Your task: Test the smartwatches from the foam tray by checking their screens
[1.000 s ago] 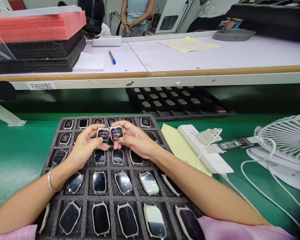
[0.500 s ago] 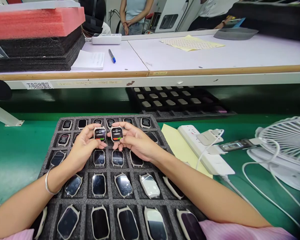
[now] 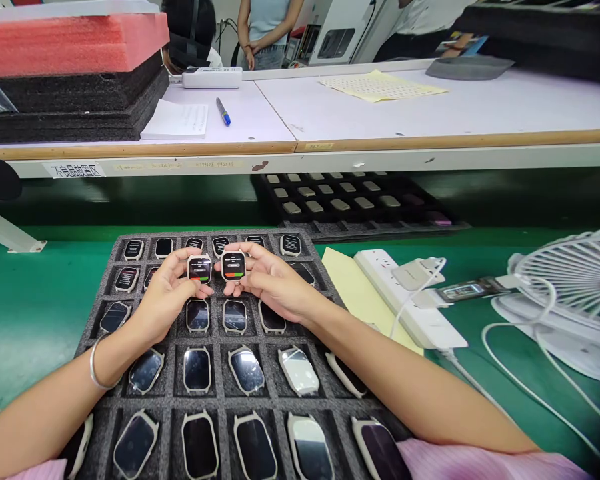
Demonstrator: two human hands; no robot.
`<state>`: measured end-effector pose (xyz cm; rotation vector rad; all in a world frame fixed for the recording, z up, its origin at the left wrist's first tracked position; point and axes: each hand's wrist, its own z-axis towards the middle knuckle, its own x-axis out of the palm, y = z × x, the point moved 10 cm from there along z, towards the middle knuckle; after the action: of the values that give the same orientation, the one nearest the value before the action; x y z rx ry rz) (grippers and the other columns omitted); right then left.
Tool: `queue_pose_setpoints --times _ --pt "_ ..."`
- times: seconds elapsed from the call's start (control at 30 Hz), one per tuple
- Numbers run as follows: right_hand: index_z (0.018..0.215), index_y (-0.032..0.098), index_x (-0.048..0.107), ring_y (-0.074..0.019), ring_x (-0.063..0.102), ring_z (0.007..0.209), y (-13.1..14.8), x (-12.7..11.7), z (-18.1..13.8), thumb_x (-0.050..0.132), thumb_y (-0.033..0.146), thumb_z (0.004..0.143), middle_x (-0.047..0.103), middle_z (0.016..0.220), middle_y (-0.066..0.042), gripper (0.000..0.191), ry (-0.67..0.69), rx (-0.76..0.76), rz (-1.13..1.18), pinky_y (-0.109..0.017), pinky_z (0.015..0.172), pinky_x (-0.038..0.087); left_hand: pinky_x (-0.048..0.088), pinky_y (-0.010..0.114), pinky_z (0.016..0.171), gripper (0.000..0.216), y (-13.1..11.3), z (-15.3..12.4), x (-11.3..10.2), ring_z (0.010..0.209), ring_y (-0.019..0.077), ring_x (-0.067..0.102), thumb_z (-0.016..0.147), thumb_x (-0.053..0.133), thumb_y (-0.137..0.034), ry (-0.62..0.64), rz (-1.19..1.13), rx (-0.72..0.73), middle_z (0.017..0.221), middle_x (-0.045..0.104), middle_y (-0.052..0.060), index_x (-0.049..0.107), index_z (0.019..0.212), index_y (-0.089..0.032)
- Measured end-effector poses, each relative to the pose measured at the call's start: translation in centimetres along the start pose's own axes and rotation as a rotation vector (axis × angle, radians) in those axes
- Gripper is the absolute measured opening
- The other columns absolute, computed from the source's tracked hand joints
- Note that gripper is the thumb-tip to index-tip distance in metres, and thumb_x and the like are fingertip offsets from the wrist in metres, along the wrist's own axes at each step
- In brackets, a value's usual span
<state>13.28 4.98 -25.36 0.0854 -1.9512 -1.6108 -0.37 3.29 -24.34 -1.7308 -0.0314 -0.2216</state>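
Each of my hands holds a smartwatch without a strap, raised over a grey foam tray [image 3: 220,393]. My left hand [image 3: 167,293] pinches one smartwatch [image 3: 199,269] between thumb and fingers; its lit screen has text and a red and green bar. In my right hand [image 3: 275,283] is a second smartwatch [image 3: 233,266], its screen lit in a similar way. The two watches are side by side, a small gap apart. Below them, the tray's compartments hold many more watches, such as a dark-screened watch [image 3: 197,369]. Several in the far rows show text.
A white power strip [image 3: 410,300] with a plugged-in charger lies right of the tray, beside yellow paper [image 3: 347,287] and a white fan [image 3: 575,293]. Above runs a shelf [image 3: 300,147] with foam stacks [image 3: 75,80] and a pen [image 3: 223,111]. Another tray [image 3: 330,230] sits beneath it. People are behind.
Both hands keep the watches in nearly the same place. On the left watch's screen, the red part of the bar shows more clearly now. The view has shifted very slightly.
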Motion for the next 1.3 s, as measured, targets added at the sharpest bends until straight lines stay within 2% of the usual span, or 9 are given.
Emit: queue_pose_setpoints --times 0.23,0.37,0.47,0.57,0.67,0.87,0.97,1.13,1.3 --pt "0.116 0.023 0.053 -0.0127 0.072 0.073 -0.3 0.36 -0.17 0.066 0.005 0.075 0.073 0.097 -0.001 0.046 0.029 0.03 0.029 -0.027 0.07 0.056 0.053 0.023 0.065 0.051 -0.09 -0.04 0.24 0.064 0.0079 0.065 0.072 0.07 -0.01 0.024 0.026 0.023 0.092 0.068 -0.001 0.054 0.119 -0.019" --pt "0.119 0.023 0.051 -0.0126 0.072 0.071 -0.36 0.27 -0.2 0.068 0.009 0.079 0.073 0.1 -0.002 0.046 0.033 0.02 0.009 -0.026 0.066 0.056 0.052 0.022 0.061 0.045 -0.18 -0.07 0.44 0.062 0.007 0.062 0.074 0.073 -0.013 0.043 0.028 0.035 0.095 0.07 0.001 0.056 0.116 -0.019" --pt "0.119 0.024 0.05 -0.0126 0.072 0.069 -0.39 0.21 -0.2 0.067 0.008 0.078 0.072 0.1 -0.002 0.046 0.037 0.023 -0.017 -0.025 0.06 0.055 0.055 0.024 0.067 0.046 -0.26 -0.13 0.59 0.065 0.0085 0.067 0.075 0.072 -0.014 0.055 0.02 0.031 0.096 0.069 0.001 0.055 0.117 -0.019" --pt "0.117 0.023 0.051 -0.012 0.071 0.067 -0.33 0.16 -0.2 0.064 0.005 0.076 0.07 0.087 0.002 0.047 0.032 0.026 -0.031 -0.023 0.058 0.053 0.058 0.027 0.072 0.044 -0.33 -0.29 0.84 0.068 0.011 0.071 0.076 0.07 -0.014 0.071 0.007 0.019 0.096 0.069 0.001 0.055 0.117 -0.019" --pt "0.114 0.022 0.053 -0.0111 0.069 0.062 -0.28 0.21 -0.22 0.064 0.006 0.077 0.068 0.08 0.004 0.041 0.034 0.024 -0.044 -0.023 0.057 0.051 0.059 0.027 0.069 0.037 -0.34 -0.44 0.93 0.066 0.0117 0.072 0.078 0.068 -0.016 0.075 0.02 0.009 0.094 0.07 0.001 0.057 0.113 -0.019" --pt "0.111 0.021 0.055 -0.0103 0.067 0.06 -0.33 0.19 -0.25 0.068 0.018 0.084 0.068 0.081 0.003 0.03 0.031 0.017 -0.059 -0.023 0.056 0.05 0.058 0.024 0.062 0.032 -0.19 -0.45 0.73 0.061 0.0103 0.07 0.079 0.072 -0.021 0.061 0.048 0.015 0.094 0.07 0.002 0.059 0.108 -0.018" --pt "0.112 0.021 0.056 -0.0106 0.067 0.06 -0.19 0.27 -0.26 0.067 0.014 0.082 0.067 0.077 0.004 0.032 0.037 0.01 -0.063 -0.024 0.057 0.051 0.059 0.025 0.063 0.032 -0.21 -0.43 0.7 0.062 0.0107 0.07 0.078 0.072 -0.021 0.055 0.044 0.014 0.094 0.07 0.001 0.059 0.108 -0.018" --pt "0.11 0.022 0.057 -0.0112 0.069 0.063 0.0 0.29 -0.3 0.067 0.007 0.075 0.07 0.084 0.003 0.04 0.034 0.006 -0.046 -0.023 0.057 0.051 0.059 0.027 0.063 0.035 -0.45 -0.47 0.75 0.062 0.0119 0.07 0.077 0.071 -0.019 0.053 0.03 0.021 0.088 0.071 0.0 0.059 0.109 -0.019" --pt "0.106 0.021 0.059 -0.01 0.066 0.055 -0.65 0.15 -0.33 0.072 0.028 0.085 0.073 0.084 0.0 0.026 0.032 0.046 -0.051 -0.023 0.052 0.05 0.051 0.021 0.052 0.025 -0.51 -0.44 0.84 0.053 0.0089 0.064 0.08 0.072 -0.028 0.061 0.1 0.037 0.082 0.07 -0.001 0.061 0.099 -0.019"
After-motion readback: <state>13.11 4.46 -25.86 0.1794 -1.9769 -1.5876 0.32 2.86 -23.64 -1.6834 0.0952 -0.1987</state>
